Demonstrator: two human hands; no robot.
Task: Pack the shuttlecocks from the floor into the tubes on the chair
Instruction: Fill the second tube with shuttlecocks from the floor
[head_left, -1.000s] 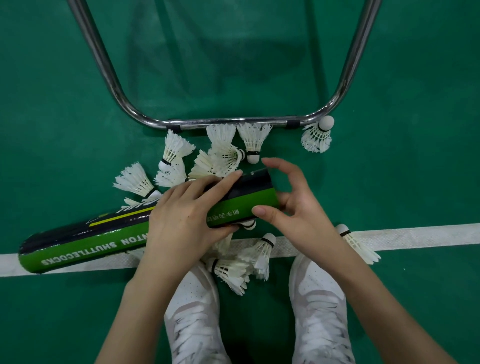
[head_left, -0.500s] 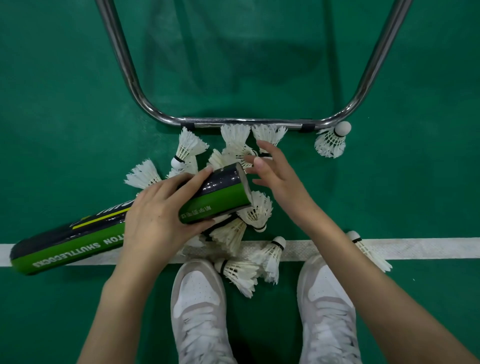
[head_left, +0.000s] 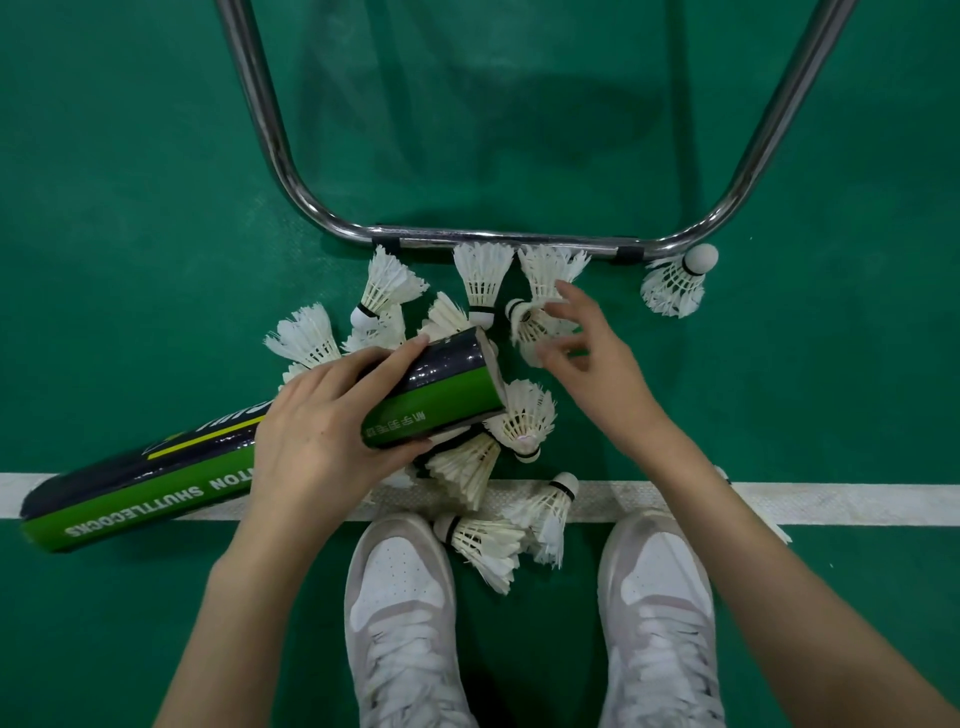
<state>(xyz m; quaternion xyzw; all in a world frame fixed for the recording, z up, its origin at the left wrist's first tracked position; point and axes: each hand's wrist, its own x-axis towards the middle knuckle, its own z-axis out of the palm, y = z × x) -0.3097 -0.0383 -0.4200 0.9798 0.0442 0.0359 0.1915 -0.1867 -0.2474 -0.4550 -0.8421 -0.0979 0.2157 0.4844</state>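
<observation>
A long black-and-green shuttlecock tube (head_left: 145, 488) lies slanted on the green floor, its open end up and to the right. My left hand (head_left: 322, 431) grips the tube close to that open end. Several white feather shuttlecocks (head_left: 480, 273) lie scattered around the tube's mouth and down by my feet. My right hand (head_left: 597, 364) reaches over one shuttlecock (head_left: 525, 326) just past the mouth. Its fingers are spread, with a fingertip and the thumb at the feathers. No chair seat or other tube is in view.
The chair's chrome floor frame (head_left: 493, 241) curves across just behind the pile. One shuttlecock (head_left: 675, 283) sits apart at the frame's right corner. A white court line (head_left: 831, 501) runs across the floor. My white shoes (head_left: 400, 597) stand below it.
My right hand left the tube's open end and moved up and right to the shuttlecocks by the frame. The left hand kept its grip, and the tube's mouth tilted slightly upward.
</observation>
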